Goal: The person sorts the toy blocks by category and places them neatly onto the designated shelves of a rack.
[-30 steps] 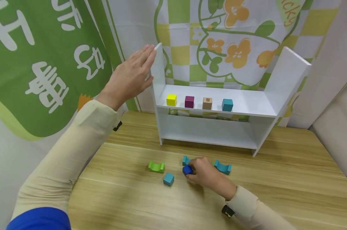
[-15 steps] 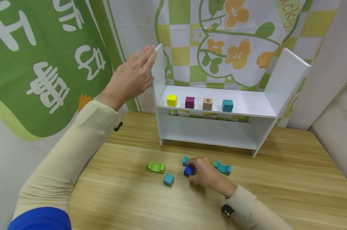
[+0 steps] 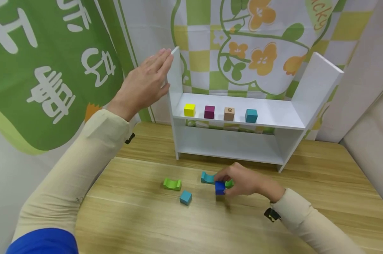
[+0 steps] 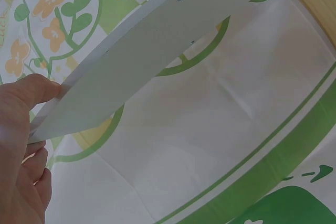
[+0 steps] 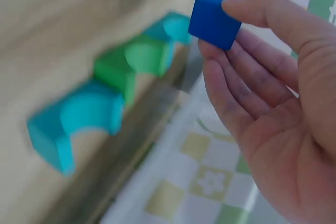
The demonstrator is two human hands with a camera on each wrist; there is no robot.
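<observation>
Right hand (image 3: 243,180) pinches dark-blue cubic block (image 3: 220,188) over wood-grain bench (image 3: 140,218); left hand (image 3: 143,84), fingers extended, touches white two-tier shelf (image 3: 232,143).

right hand (image 5: 289,121) at 3 o'clock, got a blue cube (image 5: 215,18) pinched up at 1 | near teal curved block (image 5: 50,129) around 9, green curved block (image 5: 114,74) at 10, far teal curved block (image 5: 176,27) at 12, all in a row (pretty blurry tbh) | checked cloth (image 5: 197,171) around 6
</observation>
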